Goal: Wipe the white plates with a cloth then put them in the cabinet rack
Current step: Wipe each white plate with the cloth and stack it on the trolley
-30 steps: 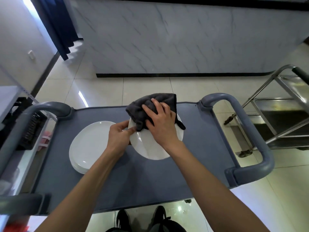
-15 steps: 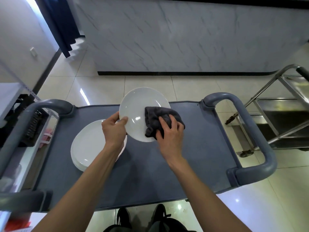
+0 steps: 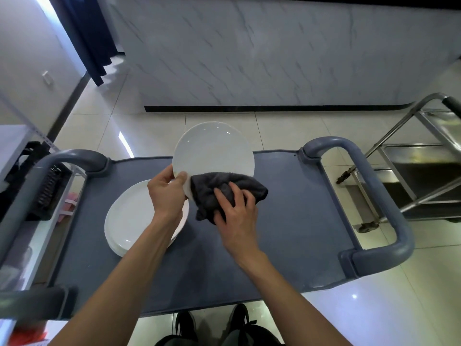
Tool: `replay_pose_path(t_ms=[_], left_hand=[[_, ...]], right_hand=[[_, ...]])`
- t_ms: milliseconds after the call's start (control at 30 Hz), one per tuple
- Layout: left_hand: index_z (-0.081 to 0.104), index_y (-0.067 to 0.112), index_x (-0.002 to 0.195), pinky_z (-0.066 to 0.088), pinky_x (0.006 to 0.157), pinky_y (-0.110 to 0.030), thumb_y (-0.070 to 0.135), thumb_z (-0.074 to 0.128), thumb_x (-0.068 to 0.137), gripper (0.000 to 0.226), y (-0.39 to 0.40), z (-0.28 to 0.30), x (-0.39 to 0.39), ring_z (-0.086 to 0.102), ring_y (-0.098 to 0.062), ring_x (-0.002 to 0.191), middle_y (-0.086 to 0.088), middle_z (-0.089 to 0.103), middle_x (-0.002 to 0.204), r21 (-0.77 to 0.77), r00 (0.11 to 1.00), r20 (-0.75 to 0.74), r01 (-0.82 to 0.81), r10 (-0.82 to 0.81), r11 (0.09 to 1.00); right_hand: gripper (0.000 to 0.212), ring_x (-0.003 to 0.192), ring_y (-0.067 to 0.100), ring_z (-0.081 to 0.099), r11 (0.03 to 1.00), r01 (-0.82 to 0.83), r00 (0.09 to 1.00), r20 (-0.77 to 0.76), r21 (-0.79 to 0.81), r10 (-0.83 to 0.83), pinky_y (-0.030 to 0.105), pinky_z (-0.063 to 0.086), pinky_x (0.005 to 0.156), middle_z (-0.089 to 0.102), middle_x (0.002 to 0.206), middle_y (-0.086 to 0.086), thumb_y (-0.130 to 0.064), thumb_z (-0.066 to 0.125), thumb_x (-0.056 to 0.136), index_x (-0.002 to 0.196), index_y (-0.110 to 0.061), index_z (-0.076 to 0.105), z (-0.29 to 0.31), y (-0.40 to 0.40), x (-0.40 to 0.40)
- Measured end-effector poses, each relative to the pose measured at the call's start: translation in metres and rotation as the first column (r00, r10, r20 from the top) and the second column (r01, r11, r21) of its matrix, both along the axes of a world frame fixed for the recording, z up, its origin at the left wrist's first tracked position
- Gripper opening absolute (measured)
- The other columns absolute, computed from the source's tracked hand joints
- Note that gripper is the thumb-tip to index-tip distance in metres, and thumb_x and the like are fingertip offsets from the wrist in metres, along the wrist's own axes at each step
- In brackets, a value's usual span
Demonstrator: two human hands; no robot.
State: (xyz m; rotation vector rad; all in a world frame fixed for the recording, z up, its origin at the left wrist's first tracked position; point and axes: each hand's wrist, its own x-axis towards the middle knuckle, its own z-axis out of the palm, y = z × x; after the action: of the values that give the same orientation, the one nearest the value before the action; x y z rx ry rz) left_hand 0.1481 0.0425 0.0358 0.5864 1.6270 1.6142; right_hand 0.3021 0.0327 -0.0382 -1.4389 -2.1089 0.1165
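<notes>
Left hand (image 3: 167,196): pinching the raised plate (image 3: 213,156) by its rim at about 8 o'clock, thumb on the face, plate tilted toward the camera.
Right hand (image 3: 235,212): closed on the dark cloth (image 3: 212,193), pressing it against the plate's lower edge, 5 o'clock.
Stack (image 3: 132,221): more white plates lying flat on the grey cart (image 3: 287,221), at 9 o'clock of the hands.
Cabinet rack: not identifiable in view.
Progress: wiping in hand; judged early, since the stack waits and nothing is seen racked.
</notes>
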Motion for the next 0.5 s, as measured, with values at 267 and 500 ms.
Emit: replay_pose_path(t_ms=[267,500], left_hand=[[0.075,0.007,0.107,0.060,0.059,-0.035,-0.001,0.060,0.094,0.022,0.000,0.008,-0.009,0.068,-0.012,0.065,0.002,0.074,0.081,-0.065,0.996,0.009,0.085,-0.084,0.994],[0.078,0.024,0.095,0.060,0.075,-0.051,0.002,0.063,0.093,0.027,-0.006,0.004,0.011,0.074,-0.029,0.084,-0.006,0.078,0.091,-0.091,0.974,-0.016,0.223,-0.225,0.971]], right_hand=[[0.052,0.132,0.042,0.038,0.995,0.098,0.995,-0.016,-0.032,-0.099,0.059,0.046,0.094,0.041,0.156,0.012,-0.019,0.070,0.088,0.139,-0.027,0.060,0.030,0.076,0.029],[0.049,0.140,0.036,0.032,0.996,-0.085,0.980,0.178,-0.016,0.086,0.055,0.032,0.106,0.038,0.159,0.006,-0.035,0.058,0.097,0.145,-0.036,0.052,0.075,0.112,0.008]])
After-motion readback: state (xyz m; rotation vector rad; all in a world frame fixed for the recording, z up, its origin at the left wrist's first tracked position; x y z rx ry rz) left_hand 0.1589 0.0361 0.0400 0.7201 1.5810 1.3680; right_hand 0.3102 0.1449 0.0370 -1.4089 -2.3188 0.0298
